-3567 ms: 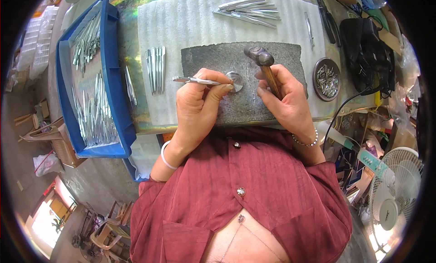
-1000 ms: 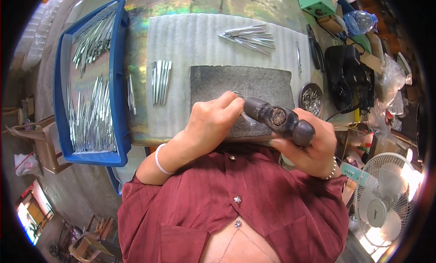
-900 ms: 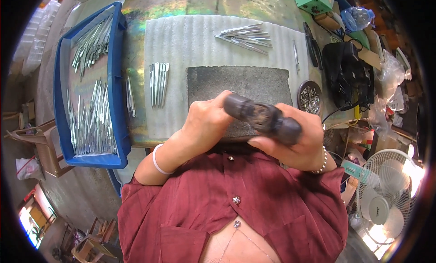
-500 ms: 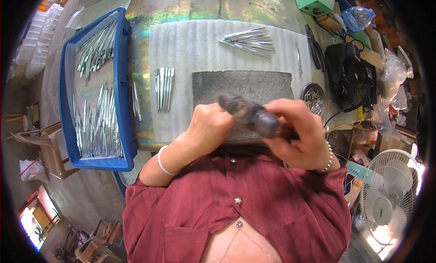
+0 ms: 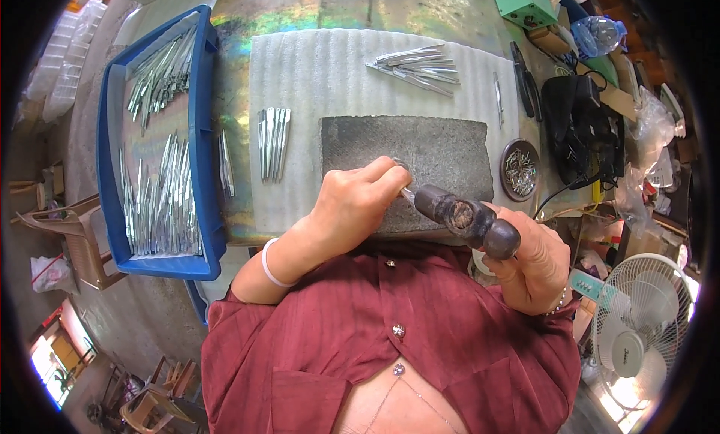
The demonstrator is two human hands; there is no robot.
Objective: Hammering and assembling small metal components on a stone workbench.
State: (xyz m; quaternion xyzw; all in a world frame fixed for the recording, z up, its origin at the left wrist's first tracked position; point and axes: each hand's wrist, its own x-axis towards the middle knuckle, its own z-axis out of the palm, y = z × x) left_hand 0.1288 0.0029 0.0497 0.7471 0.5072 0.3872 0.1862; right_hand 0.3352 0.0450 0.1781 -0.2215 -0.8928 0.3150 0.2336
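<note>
My left hand [image 5: 360, 198] is closed in a pinch over the dark grey block [image 5: 457, 145]. A short, shiny bit of a thin metal piece [image 5: 409, 197] sticks out beside the fingertips; the rest is hidden by the hand. My right hand [image 5: 529, 258] grips a ball-peen hammer [image 5: 466, 218], its dark head raised above the block's near right edge. The handle is mostly out of sight below the head. On the white foam sheet [image 5: 315, 67], left of the block, lies a neat row of slim silvery metal pieces [image 5: 274, 144]; a looser pile of similar pieces [image 5: 417, 67] lies beyond it.
At left, a blue tray [image 5: 201, 134] holds many slim metal pieces, with a few more [image 5: 226, 164] beside it. To the right are a round dish of small metal parts [image 5: 519, 169], black-handled pliers [image 5: 526, 82], a black bag-like object [image 5: 574, 127] and a fan [image 5: 637, 321].
My right hand has moved right and toward me with the hammer, swinging its head away from my left hand. My left hand has shifted slightly right, and the metal piece's end now shows.
</note>
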